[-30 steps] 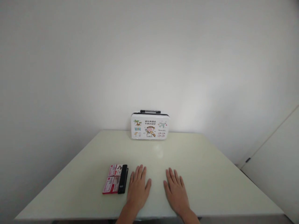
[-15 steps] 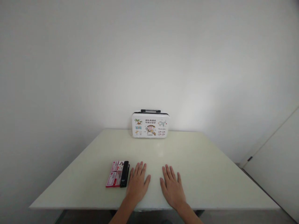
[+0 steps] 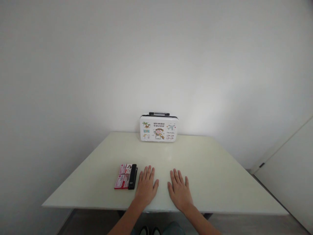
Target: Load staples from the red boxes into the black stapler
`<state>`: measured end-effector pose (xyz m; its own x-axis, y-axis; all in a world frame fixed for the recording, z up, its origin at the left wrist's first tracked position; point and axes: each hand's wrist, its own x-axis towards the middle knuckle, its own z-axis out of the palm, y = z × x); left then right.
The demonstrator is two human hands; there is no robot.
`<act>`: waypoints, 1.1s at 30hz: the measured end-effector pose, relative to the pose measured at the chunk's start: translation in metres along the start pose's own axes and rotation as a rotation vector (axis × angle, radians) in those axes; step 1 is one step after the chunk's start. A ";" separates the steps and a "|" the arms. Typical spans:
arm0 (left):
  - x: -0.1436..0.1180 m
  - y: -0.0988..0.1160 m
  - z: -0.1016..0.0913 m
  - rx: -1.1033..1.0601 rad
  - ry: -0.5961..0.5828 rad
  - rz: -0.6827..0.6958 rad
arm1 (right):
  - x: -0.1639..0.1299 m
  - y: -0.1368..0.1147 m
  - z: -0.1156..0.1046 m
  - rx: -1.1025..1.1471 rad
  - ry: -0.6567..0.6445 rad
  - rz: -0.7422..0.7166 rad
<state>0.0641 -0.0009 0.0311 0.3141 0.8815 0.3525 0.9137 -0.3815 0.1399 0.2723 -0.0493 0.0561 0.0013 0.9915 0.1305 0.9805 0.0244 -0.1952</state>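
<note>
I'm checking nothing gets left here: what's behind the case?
The wall rises behind the case, showing above and beside it. The case covers the space directly behind it, so anything there cannot be seen.

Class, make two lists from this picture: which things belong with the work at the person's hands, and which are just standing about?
At the hands:
- left hand, palm down, nearest the stapler
- right hand, palm down
- black stapler
- red-and-white packs, beside the stapler

Standing about:
- white case, upright at the far edge
- table, under both hands
</note>
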 end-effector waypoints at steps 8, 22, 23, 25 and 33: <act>0.000 0.001 0.000 0.005 -0.003 -0.009 | 0.001 0.000 0.003 0.004 0.017 0.001; -0.003 0.012 -0.005 0.017 0.031 -0.057 | 0.001 -0.005 -0.007 -0.001 -0.010 0.012; -0.004 0.014 -0.007 0.015 0.027 -0.061 | 0.000 -0.005 -0.009 0.000 -0.020 0.015; -0.006 0.015 -0.008 0.005 0.008 -0.062 | -0.001 -0.004 -0.010 0.006 -0.047 0.025; -0.012 0.016 0.003 -0.036 -0.066 -0.053 | 0.003 0.013 0.011 0.021 -0.104 0.033</act>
<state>0.0763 -0.0167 0.0260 0.2826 0.9168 0.2822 0.9202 -0.3422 0.1901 0.2829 -0.0444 0.0430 0.0117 0.9997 0.0223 0.9759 -0.0065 -0.2183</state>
